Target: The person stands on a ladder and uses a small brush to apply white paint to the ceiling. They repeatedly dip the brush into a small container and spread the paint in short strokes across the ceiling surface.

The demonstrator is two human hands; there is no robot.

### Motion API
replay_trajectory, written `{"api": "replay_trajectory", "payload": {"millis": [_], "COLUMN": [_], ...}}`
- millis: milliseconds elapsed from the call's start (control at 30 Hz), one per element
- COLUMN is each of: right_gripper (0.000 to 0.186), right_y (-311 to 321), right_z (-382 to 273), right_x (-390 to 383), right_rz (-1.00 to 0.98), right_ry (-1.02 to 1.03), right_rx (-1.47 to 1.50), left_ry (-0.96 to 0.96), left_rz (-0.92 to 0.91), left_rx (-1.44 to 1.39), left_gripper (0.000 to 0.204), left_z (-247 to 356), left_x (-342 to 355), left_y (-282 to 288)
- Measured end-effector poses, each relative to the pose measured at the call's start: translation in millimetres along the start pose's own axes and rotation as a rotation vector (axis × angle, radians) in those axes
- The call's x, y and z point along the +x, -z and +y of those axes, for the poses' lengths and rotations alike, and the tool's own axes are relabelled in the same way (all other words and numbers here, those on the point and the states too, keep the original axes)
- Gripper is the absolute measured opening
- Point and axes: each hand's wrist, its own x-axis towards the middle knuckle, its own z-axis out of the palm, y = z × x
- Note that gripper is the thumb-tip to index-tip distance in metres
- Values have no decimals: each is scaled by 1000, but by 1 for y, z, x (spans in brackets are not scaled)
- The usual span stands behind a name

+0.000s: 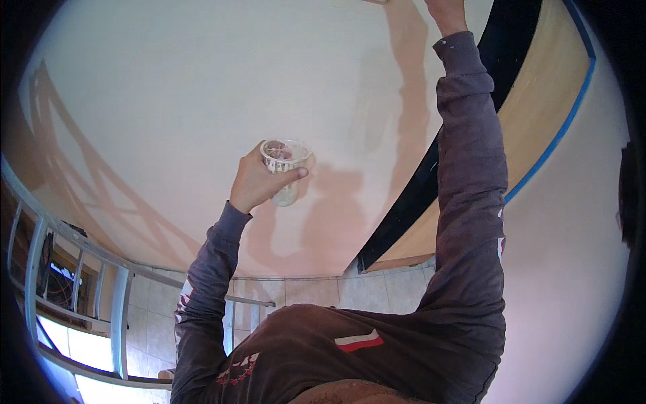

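Note:
My left hand (254, 180) is wrapped round a clear plastic cup (285, 196), its thumb across the near side. The cup is upright or nearly so, with whitish smears or contents inside that I cannot make out. It is in front of a pale wall (222, 87). My right arm stretches far up, and the right hand (447, 12) is cut off by the top edge of the view. Its fingers are out of sight, so whatever it holds or touches is hidden. A thin edge of something brownish (374, 1) shows at the top, left of that hand.
A metal ladder (120, 323) stands at the lower left. To the right, a black strip (404, 202) and a wooden panel (552, 81) edged with blue tape (562, 131) run along the wall. Floor tiles (313, 292) show below. Shadows of my arms fall on the wall.

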Motion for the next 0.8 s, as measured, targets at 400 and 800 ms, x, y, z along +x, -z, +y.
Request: {"api": "replay_trajectory", "payload": {"millis": [400, 800], "right_gripper": [28, 24], "right_y": [31, 77], "right_z": [20, 25], "right_x": [-5, -27], "right_rz": [110, 173], "right_ry": [-94, -122], "right_rx": [-91, -161], "left_ry": [-9, 8], "left_rz": [18, -11], "left_rx": [-23, 4], "left_gripper": [65, 65], "left_z": [3, 3], "left_x": [3, 0], "left_y": [1, -1]}}
